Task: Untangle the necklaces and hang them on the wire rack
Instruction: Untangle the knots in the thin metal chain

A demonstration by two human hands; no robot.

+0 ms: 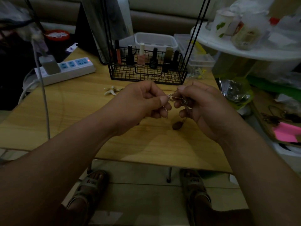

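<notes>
1. By my reading the task is at an early stage: the necklaces (175, 97) are knotted together, and none shows on the wire rack (146, 75).
2. The left hand (143, 101) and right hand (200, 105) each pinch the thin silvery chain with curled fingers, above the table (81, 111) and near the rack.
3. A dark pendant (177, 125) dangles below the hands.

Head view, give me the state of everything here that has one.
necklace chain, tangled, stretched between both hands.
left hand, pinching the necklace chain.
right hand, gripping the bunched necklace chain.
wire rack, upright, holding bottles.
power strip, light on, one charger plugged in.
</notes>
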